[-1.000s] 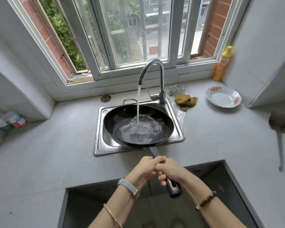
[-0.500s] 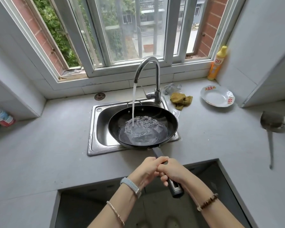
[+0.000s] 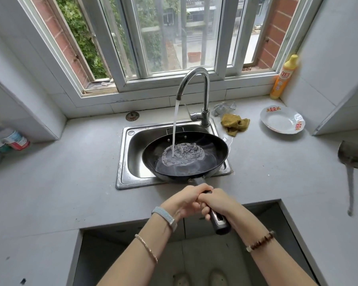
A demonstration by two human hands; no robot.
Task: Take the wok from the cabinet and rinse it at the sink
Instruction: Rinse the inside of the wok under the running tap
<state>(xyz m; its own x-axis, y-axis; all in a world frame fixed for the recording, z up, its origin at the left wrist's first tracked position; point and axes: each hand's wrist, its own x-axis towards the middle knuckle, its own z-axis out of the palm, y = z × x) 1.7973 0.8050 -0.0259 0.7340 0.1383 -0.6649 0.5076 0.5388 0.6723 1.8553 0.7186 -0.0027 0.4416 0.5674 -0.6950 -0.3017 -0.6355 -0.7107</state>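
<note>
A black wok hangs over the right half of the steel sink, its rim past the sink's right edge. Water runs from the curved faucet into the wok and pools foaming in its bottom. Both hands grip the wok's dark handle above the counter's front edge. My left hand is closed around the handle nearer the wok. Just behind it, my right hand wraps the handle, whose end sticks out toward me.
A yellow-green cloth and a crumpled scrubber lie right of the faucet. A white plate and a yellow detergent bottle stand at the back right. A metal ladle lies at the right. Bottles lie at the far left.
The wok has shifted to the right over the sink, uncovering the sink's left half. The stream now lands left of the wok's centre. Both hands keep their grip.
</note>
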